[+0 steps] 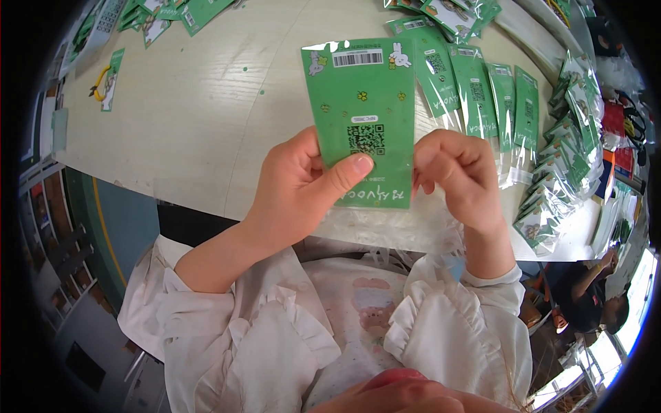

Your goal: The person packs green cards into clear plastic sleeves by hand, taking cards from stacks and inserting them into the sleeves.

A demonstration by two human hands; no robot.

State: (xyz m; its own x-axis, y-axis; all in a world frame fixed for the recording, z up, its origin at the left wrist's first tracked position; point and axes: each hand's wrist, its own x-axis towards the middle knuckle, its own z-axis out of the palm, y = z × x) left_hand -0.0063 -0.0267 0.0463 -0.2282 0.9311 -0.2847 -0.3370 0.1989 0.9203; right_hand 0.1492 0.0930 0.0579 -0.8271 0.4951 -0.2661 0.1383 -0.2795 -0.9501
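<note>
Both hands hold a green backing card in a clear sleeve upright above the edge of a pale wooden table.

The green card (361, 117) stands with its long axis running up and down the picture, leaning slightly left at the top, its barcode end away from the person and its lettered end nearest the body. The left hand (299, 182) is closed on the card's lower left edge, thumb pressed flat across the face just below the square code, fingers behind. The right hand (458, 175) is curled at the lower right edge, fingertips pinching the card's side. Just right of it, a fanned row of matching sleeved cards (496, 96) lies on the table (200, 110), with more stacked cards (558, 172) at the far right edge.
</note>
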